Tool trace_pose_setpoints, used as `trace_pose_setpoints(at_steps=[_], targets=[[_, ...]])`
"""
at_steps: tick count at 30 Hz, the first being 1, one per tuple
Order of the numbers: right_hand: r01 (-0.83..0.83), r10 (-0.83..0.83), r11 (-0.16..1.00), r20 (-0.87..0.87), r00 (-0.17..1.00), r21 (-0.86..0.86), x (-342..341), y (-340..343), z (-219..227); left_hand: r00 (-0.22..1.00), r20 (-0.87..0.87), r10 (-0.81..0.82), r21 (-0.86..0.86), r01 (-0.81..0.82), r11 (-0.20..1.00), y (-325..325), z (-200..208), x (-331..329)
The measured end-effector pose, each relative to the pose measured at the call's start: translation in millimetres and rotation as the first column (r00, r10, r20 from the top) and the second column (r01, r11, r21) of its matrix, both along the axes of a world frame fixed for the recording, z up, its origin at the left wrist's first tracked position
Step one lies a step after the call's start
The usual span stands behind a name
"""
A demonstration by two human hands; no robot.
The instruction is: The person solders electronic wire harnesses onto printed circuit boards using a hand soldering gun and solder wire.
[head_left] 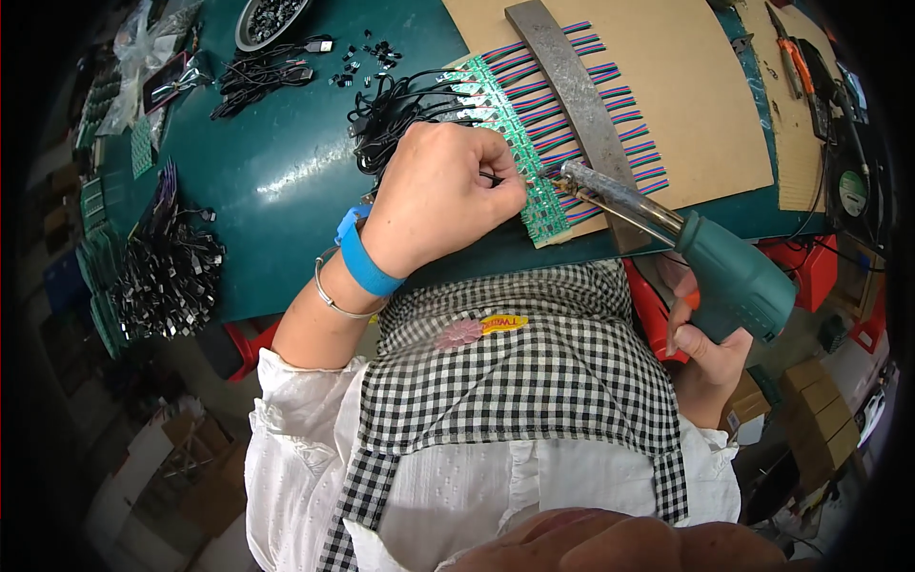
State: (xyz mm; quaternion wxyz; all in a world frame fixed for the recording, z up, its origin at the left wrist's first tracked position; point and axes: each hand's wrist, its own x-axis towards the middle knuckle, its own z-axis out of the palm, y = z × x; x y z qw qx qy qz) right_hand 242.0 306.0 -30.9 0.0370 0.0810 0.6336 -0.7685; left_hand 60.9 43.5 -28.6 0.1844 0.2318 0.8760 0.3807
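Observation:
My left hand (443,186) is closed in a pinch on the end of a black cable (490,178), held against the edge of a long green circuit board panel (545,221). My right hand (710,357) grips a soldering gun (739,272) with a green handle. Its metal tip reaches the board right beside my left fingertips; whether it touches is hard to tell. Several black cables (386,119) run from the panel's left edge. Thin multicoloured wires (648,160) stick out from its right side, under a flat grey metal bar (577,86).
The panel lies partly on a cardboard sheet (705,105) on the green table (286,238). A bundle of black USB cables (172,272) sits at the left. Small black parts (367,62), a metal bowl (246,38) and more cables (257,81) lie at the back. Orange-handled pliers (799,67) are far right.

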Motion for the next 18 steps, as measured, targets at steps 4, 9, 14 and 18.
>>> trace_pose_setpoints(at_steps=[4, 9, 14, 18], targets=[[0.063, -0.063, 0.998, 0.009, 0.998, 0.011, -1.0, -6.4, 1.3, 1.0, -0.021, -0.006, 0.004, 0.006, 1.0, -0.1, -0.1, 0.1], [0.067, -0.068, 0.998, 0.021, 0.997, 0.019, -2.7, -8.6, 1.4, 1.0, -0.004, -0.005, 0.009, 0.005, 1.0, 0.0, 0.0, -0.3], [0.198, -0.198, 0.98, -0.009, 0.98, -0.035, -6.4, -5.8, 5.2, 1.0, -0.022, 0.014, 0.007, -0.014, 1.0, 1.5, 0.5, -0.9], [0.177, -0.177, 0.984, -0.016, 0.984, -0.006, -10.1, -6.0, 10.6, 0.998, -0.055, -0.021, 0.008, 0.022, 1.0, -0.4, -1.4, -1.1]])
